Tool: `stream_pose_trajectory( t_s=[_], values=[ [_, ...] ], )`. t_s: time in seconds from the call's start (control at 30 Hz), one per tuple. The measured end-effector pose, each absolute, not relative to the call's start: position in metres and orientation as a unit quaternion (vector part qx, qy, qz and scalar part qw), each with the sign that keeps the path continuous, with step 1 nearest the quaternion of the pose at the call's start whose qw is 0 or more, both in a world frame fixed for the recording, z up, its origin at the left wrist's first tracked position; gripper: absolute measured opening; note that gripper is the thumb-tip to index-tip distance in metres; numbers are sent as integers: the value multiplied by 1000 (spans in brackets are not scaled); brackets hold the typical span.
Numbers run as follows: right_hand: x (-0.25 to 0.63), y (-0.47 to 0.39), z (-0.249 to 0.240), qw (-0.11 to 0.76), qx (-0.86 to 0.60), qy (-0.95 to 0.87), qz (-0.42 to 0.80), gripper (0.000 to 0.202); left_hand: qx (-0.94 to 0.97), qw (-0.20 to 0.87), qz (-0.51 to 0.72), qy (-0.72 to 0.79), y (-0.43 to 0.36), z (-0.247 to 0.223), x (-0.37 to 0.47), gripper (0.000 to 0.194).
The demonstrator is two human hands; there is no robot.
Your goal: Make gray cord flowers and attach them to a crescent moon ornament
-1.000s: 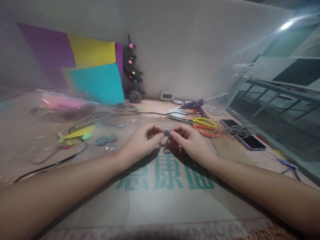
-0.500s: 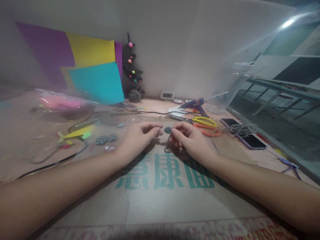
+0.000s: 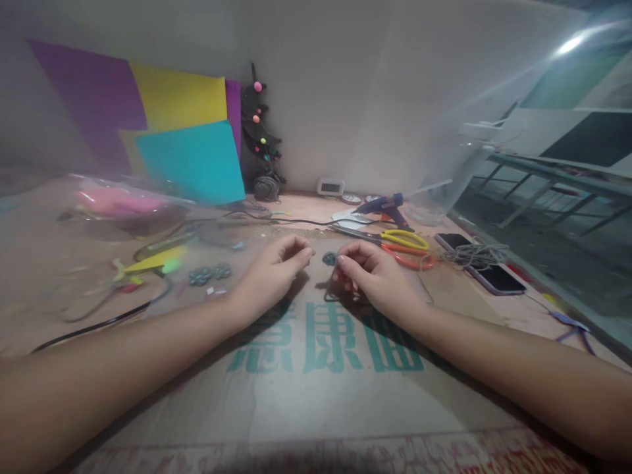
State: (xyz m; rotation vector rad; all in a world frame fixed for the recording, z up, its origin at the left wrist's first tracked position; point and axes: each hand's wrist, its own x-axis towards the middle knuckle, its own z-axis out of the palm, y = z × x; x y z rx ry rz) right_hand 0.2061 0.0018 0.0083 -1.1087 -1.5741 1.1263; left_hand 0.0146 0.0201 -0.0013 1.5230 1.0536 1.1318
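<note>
From over the person's shoulder, I see the right hand [image 3: 378, 273] pinching the edge of a small, round, grey-green coiled piece [image 3: 329, 258] above the printed brown board [image 3: 296, 408]. The left hand [image 3: 271, 276], loosely curled and visibly holding nothing, is just beside it, apart. Scissors with yellow and orange handles [image 3: 405, 239] lie behind the right hand.

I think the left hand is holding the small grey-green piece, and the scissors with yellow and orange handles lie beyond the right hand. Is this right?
Not quite: in the head view, the right hand is holding the small grey-green piece. The scissors do lie beyond the right hand.
</note>
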Motion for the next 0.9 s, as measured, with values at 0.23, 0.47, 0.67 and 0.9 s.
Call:
stream_pose_trajectory(
  t_s=[0.23,0.47,0.67,0.9],
  values=[
    [205,1,9,437,-445,-636,454,21,637,439,448,449,22,-9,13,32],
    [205,2,9,437,-441,-641,452,23,661,420,410,467,15,6,17,21],
    [205,1,10,437,-444,-640,450,24,651,398,424,489,15,8,18,12],
    [205,3,8,436,-441,-639,455,23,668,386,427,471,19,0,16,18]
  ],
)
